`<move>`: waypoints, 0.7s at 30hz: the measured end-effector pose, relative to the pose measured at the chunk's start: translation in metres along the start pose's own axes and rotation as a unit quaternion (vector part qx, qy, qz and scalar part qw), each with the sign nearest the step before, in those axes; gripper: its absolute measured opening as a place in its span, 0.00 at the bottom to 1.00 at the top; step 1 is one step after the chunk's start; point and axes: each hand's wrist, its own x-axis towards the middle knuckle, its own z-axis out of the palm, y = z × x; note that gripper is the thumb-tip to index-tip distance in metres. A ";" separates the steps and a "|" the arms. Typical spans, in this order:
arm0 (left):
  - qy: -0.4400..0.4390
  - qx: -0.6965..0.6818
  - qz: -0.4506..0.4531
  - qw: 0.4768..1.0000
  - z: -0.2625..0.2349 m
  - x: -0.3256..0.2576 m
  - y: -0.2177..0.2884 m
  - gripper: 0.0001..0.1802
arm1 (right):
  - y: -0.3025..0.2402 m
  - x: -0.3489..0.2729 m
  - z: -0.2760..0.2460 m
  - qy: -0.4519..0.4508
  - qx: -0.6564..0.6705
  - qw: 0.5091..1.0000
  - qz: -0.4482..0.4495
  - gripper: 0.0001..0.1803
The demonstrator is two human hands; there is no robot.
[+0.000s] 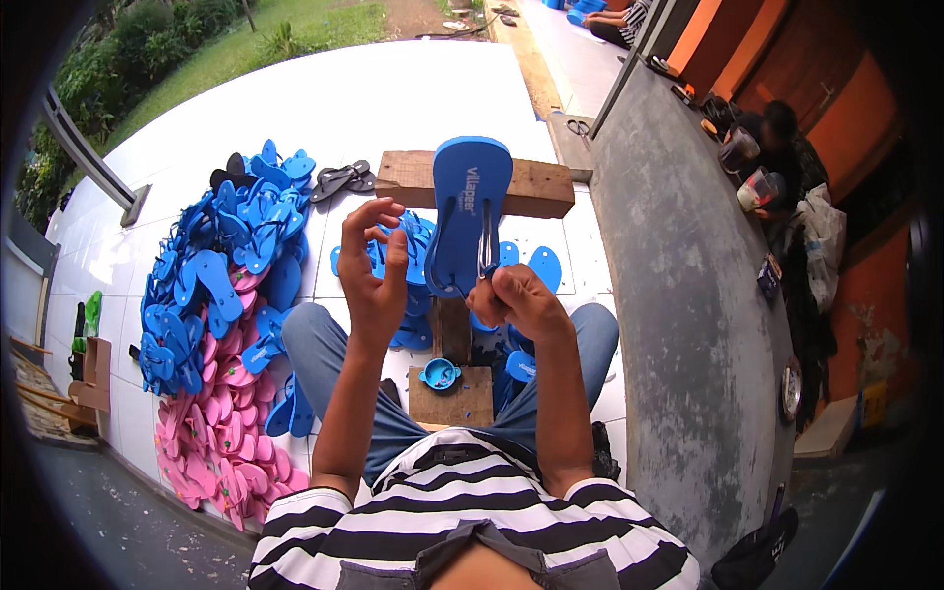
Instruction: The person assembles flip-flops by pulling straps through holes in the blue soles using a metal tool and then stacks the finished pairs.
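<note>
A: Blue flip-flop sole (pixel 470 211) is standing toe-up on the wooden jig (pixel 450 379) between the person's knees, leaning on the cross block (pixel 536 187). Judging by that, the jig keeps the sole at working height so both hands stay free.

B: Hands?

A: Right hand (pixel 518 300) is clenched around a metal tool (pixel 486 246), its prongs up against the sole's right edge near the heel end. Left hand (pixel 374 261) is raised just left of the sole, fingers curled and spread, grasping nothing I can see, not touching the sole.

B: Strap fitted yet?

A: Can't tell. The lower end of the sole is hidden behind the right fist, and the tool tip blurs into the blue. A dark thin line near the left edge could be strap or shadow.

B: Around it?

A: Small blue cup (pixel 440 373) on the jig's base plank, contents too small to make out. Loose blue soles lie behind the jig. Big heap of blue sandals (pixel 226 265) over pink sandals (pixel 206 442) on the white tiles at left, within reach. Black straps (pixel 344 179) are near the block. Grey concrete ledge (pixel 678 295) runs along the right; another person's figure sits beyond it, mostly cut off and dark.
</note>
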 end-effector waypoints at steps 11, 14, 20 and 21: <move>-0.173 0.068 0.017 0.982 -0.003 0.018 0.020 0.17 | 0.020 -0.018 0.002 -0.023 0.082 0.996 0.022 0.32; -0.282 0.006 -0.055 0.958 -0.005 0.003 0.049 0.17 | -0.005 -0.020 0.011 -0.055 0.019 0.998 0.020 0.33; -0.327 -0.037 -0.085 0.940 -0.021 -0.012 0.064 0.16 | -0.010 -0.024 0.018 -0.070 -0.024 0.996 0.048 0.30; -0.344 -0.032 -0.106 0.932 -0.020 -0.014 0.070 0.16 | -0.010 -0.025 0.021 -0.074 -0.016 0.996 0.053 0.30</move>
